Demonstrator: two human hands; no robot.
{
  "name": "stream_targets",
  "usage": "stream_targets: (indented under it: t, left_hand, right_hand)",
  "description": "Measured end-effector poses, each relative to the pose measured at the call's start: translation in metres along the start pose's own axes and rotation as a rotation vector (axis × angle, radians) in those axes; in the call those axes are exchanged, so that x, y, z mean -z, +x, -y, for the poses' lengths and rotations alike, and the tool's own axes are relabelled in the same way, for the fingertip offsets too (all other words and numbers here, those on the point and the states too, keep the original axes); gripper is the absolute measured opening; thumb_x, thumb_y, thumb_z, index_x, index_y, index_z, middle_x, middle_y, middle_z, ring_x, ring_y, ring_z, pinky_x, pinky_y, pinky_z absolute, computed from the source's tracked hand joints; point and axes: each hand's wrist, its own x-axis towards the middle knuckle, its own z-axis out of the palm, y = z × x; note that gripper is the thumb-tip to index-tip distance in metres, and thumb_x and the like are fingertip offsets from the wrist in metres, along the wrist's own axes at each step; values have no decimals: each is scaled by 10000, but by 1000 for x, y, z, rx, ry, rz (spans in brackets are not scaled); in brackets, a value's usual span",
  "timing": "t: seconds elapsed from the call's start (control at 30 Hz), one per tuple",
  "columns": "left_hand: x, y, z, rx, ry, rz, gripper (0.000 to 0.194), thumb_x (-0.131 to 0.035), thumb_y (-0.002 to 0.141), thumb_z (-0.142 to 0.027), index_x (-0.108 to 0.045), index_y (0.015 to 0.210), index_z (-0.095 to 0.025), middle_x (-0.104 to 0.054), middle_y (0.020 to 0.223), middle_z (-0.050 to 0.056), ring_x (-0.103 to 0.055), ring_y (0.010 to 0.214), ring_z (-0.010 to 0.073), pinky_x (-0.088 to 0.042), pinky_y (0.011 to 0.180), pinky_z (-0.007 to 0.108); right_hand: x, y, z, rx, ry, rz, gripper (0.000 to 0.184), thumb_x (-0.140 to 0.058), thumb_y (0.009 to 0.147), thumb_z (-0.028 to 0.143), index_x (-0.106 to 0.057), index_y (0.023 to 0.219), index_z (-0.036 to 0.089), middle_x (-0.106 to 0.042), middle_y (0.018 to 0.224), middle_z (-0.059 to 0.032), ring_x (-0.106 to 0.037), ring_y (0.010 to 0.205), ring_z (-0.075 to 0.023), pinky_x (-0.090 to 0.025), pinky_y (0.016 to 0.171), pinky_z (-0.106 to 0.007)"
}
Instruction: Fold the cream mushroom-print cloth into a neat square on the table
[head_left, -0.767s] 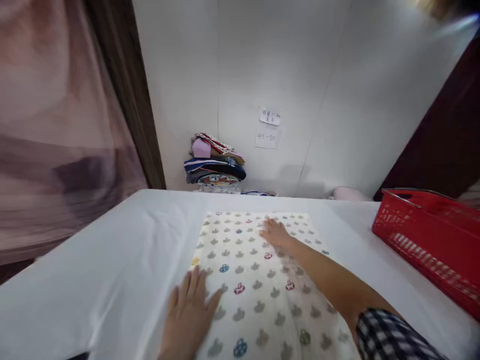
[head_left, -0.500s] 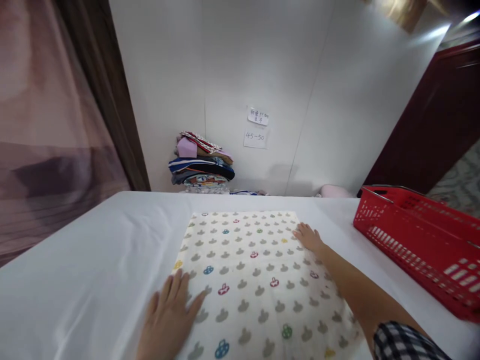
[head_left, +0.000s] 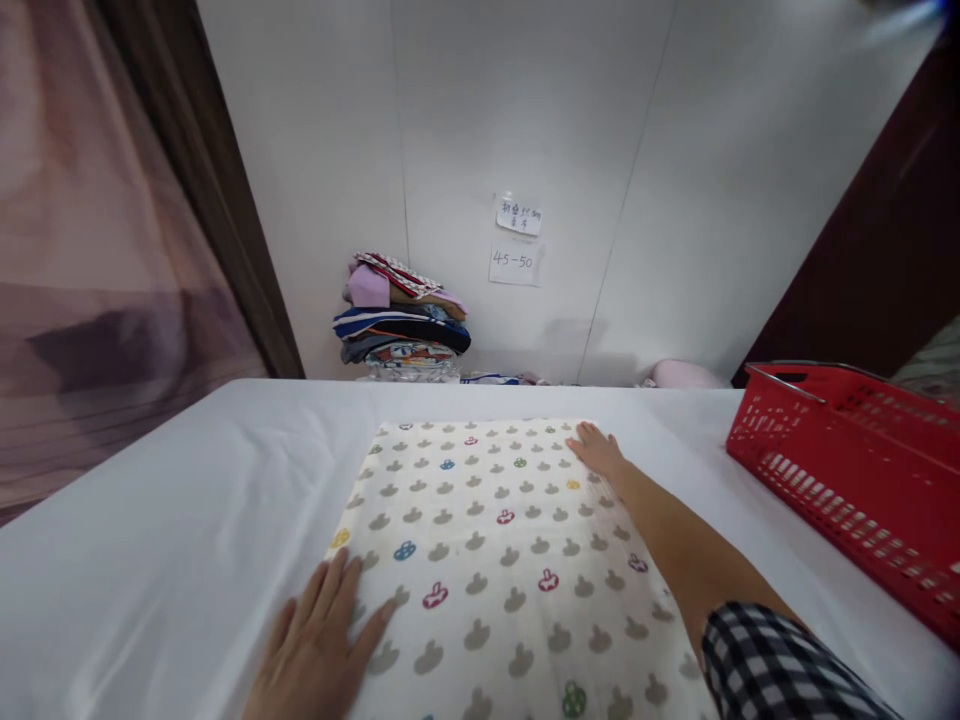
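A cream cloth (head_left: 480,545) printed with grey and coloured mushrooms lies spread flat on the white-covered table (head_left: 202,520). On its near left edge rests my left hand (head_left: 319,640), fingers stretched out and the thumb apart, palm down. My right hand (head_left: 598,450) lies flat at the far right corner of the cloth, its fingers extended. The right forearm runs along the cloth's right side, with a black-and-white checked sleeve. The near edge of the cloth is outside the view.
A red plastic basket (head_left: 862,470) stands on the table at the right. Beyond the far edge, a stack of folded fabrics (head_left: 405,315) is against the white wall (head_left: 315,150), left of two paper notes (head_left: 515,262). A pink curtain (head_left: 105,270) hangs at the left.
My right hand has moved farther up along the cloth's right edge to its far corner. My left hand has slid slightly toward me and left. The view has shifted a little.
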Motion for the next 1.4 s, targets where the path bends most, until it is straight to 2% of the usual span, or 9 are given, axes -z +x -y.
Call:
stream_targets:
  t: [0.17, 0.3, 0.43, 0.6, 0.87, 1.03, 1.17, 1.3, 1.4]
  left_hand:
    - [3, 3, -12, 161, 66, 56, 723, -334, 791, -592, -445, 1355, -153, -329, 1465, 102, -265, 1354, 318, -230, 1070, 538]
    - [14, 6, -23, 224, 65, 129, 795, -294, 793, -625, -378, 1393, -110, -282, 1484, 100, -232, 1369, 300, -213, 1088, 504]
    - [22, 8, -27, 216, 77, 144, 780, -276, 809, -602, -364, 1400, -100, -249, 1497, 97, -214, 1377, 287, -207, 1089, 485]
    - [22, 12, -27, 234, 51, 156, 784, -294, 804, -609, -343, 1412, -116, -237, 1505, 85, -183, 1386, 274, -189, 1094, 475]
    - [26, 15, -26, 213, -58, 135, 775, -312, 808, -627, -352, 1402, -132, -223, 1510, 108, -180, 1385, 286, -182, 1089, 500]
    - [35, 21, -17, 207, -123, 175, 696, -339, 826, -559, -384, 1381, -140, -292, 1479, 140, -249, 1365, 291, -221, 1080, 498]
    - [49, 9, -13, 167, -172, 250, 682, -340, 837, -543, -396, 1374, -127, -329, 1462, 140, -320, 1336, 278, -298, 1063, 429]
    - [59, -22, -34, 90, -71, 272, 636, -340, 848, -527, -418, 1369, -170, -293, 1483, 100, -221, 1377, 279, -243, 1083, 486]
    - [56, -47, -55, 3, -44, 228, 581, -325, 873, -497, -453, 1348, -188, -302, 1478, 81, -220, 1379, 259, -215, 1098, 485]
  right_hand:
    - [-4, 1, -8, -43, 4, -13, 547, -203, 930, 469, -270, 1414, 226, -169, 1529, -74, -114, 1400, -228, -183, 1067, -529]
    - [-5, -30, -17, -35, -2, 0, 538, -236, 930, 450, -295, 1412, 219, -194, 1523, -84, -134, 1398, -245, -211, 1070, -488]
    - [-10, -88, -46, 0, 9, 23, 546, -267, 923, 438, -322, 1410, 197, -222, 1516, -72, -192, 1388, -219, -248, 1080, -392]
    - [-29, -180, -88, 12, 74, 28, 587, -254, 908, 476, -292, 1431, 211, -244, 1506, -54, -185, 1391, -211, -205, 1109, -410]
    - [-32, -292, -117, -17, 367, -11, 554, -350, 883, 481, -404, 1379, 239, -331, 1469, -34, -233, 1376, -213, -168, 1130, -405]
    - [-27, -323, -120, -83, 600, -120, 529, -487, 817, 474, -541, 1271, 207, -495, 1358, -59, -417, 1277, -241, -277, 1097, -377]
    - [-25, -335, -113, -175, 816, -115, 524, -568, 767, 444, -571, 1228, 195, -641, 1165, -57, -571, 1092, -247, -420, 971, -375]
    - [-16, -341, -100, -285, 1099, -33, 600, -600, 761, 384, -475, 1306, 168, -691, 891, -26, -633, 713, -166, -513, 630, -283]
    - [-5, -343, -91, -358, 1269, 23, 664, -643, 754, 348, -408, 1334, 124, -671, 835, -37, -605, 613, -134, -502, 553, -262]
